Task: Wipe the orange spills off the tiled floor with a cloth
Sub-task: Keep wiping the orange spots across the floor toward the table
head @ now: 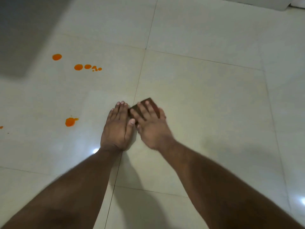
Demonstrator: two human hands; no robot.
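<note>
A small dark brown folded cloth lies flat on the pale tiled floor in the middle of the view. My right hand presses on it with straight, spread fingers. My left hand lies flat on the floor just left of the cloth, its thumb touching the cloth's near edge. Orange spills sit to the left: one blob left of my left hand, a row of drops farther off, a single round drop beyond them, and a small speck at the left edge.
A dark grey shaded area fills the far left corner. A white edge of some object shows at the top right. Glossy tiles with thin grout lines stretch all around, with light glints near my left wrist and at the right edge.
</note>
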